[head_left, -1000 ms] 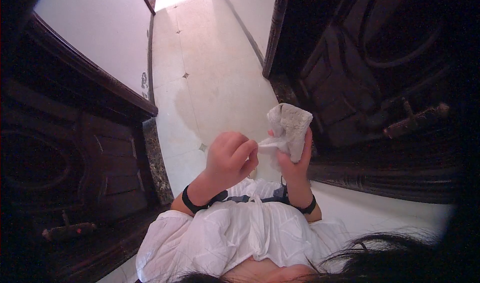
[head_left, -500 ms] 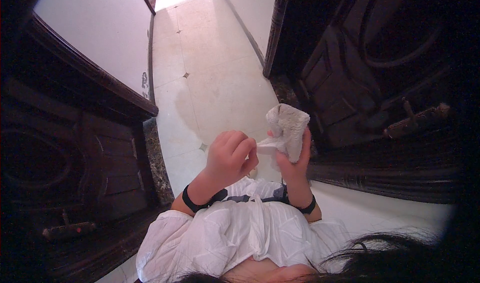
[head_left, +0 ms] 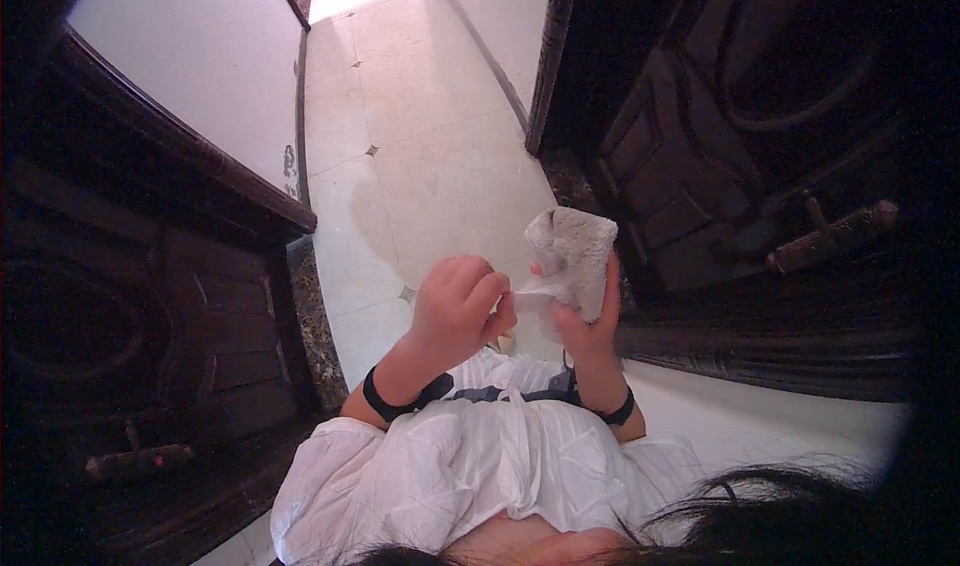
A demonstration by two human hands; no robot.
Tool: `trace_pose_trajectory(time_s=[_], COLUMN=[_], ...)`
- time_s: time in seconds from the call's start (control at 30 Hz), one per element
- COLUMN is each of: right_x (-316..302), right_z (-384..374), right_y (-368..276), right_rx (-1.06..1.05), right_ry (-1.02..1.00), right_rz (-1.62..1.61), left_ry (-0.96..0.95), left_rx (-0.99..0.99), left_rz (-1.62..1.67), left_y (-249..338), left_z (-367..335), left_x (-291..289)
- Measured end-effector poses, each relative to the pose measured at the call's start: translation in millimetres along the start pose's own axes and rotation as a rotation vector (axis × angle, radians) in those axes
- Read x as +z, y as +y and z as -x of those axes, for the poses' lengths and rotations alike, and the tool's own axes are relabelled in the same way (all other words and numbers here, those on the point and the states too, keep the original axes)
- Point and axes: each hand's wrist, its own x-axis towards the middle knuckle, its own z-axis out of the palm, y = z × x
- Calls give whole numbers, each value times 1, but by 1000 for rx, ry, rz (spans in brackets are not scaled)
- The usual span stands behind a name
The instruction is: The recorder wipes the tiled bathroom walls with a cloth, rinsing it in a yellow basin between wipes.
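While right hand (head_left: 590,338), fingers half-curled, holds fluffy cloth (head_left: 586,253), left hand (head_left: 455,308) at cloth's eight o'clock pinches pale strip (head_left: 537,300), fingers closed; likely tugging; next calls for steadiness.

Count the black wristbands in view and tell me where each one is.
2: left wristband around the wrist of the left hand; right wristband around the wrist of the right hand.

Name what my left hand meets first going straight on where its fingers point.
Past the thin white strip it pinches, the left hand would likely meet the fluffy white cloth in the right hand; depth is unclear.
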Motion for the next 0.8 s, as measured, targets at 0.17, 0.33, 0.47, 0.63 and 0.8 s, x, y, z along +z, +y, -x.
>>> trace_pose_trajectory(time_s=[0.17,0.33,0.47,0.63,0.8], right_x=[0,2,2,1,3], right_z=[1,0,0,0,0], right_y=[-1,-3,0,1,1], right_rx=[46,96,62,73,79], right_ry=[57,136,140,146,170], right_rz=[-77,-63,-66,-44,-72], left_ry=[-22,-73,-120,-90,-92], left_rx=[10,0,10,-23,-32], left_rz=[35,45,51,70,83], left_y=[3,4,2,4,3], left_z=[1,-1,3,3,5], left_x=[1,-1,5,4,5])
